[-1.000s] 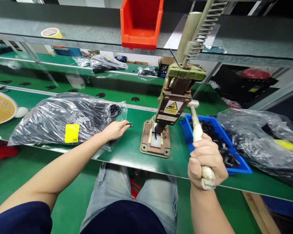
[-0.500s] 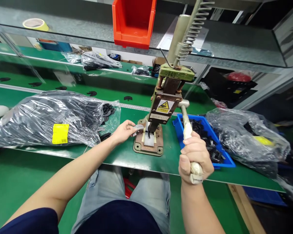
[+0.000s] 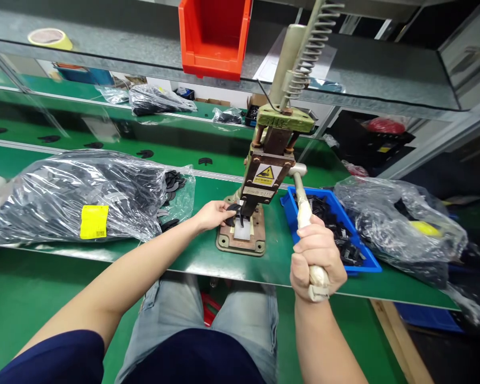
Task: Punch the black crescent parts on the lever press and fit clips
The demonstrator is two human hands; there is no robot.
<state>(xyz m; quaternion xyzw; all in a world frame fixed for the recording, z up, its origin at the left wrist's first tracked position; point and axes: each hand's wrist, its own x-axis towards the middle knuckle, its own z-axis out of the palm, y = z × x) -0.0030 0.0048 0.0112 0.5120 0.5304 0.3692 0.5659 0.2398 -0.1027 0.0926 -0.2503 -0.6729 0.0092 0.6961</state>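
Between the thumb and fingers of my left hand is a dark, curved flat piece, held at the left side of the tool of a hand-operated press. A small black part shows under the ram, on the light metal plate of the press base. I cannot tell whether the curved piece touches that part. My right hand is wrapped round the press's tape-covered lever, which points down toward me.
Left of the press lies a clear plastic bag of dark curved pieces. On the right are a blue bin of black parts and another plastic bag. A red bin and a tape roll sit on the shelf above. Dark pieces lie beyond.
My left hand has moved slightly right, bringing the curved piece against or beside the press tool; the piece now shows a darker face. My right hand keeps its grip on the lever.
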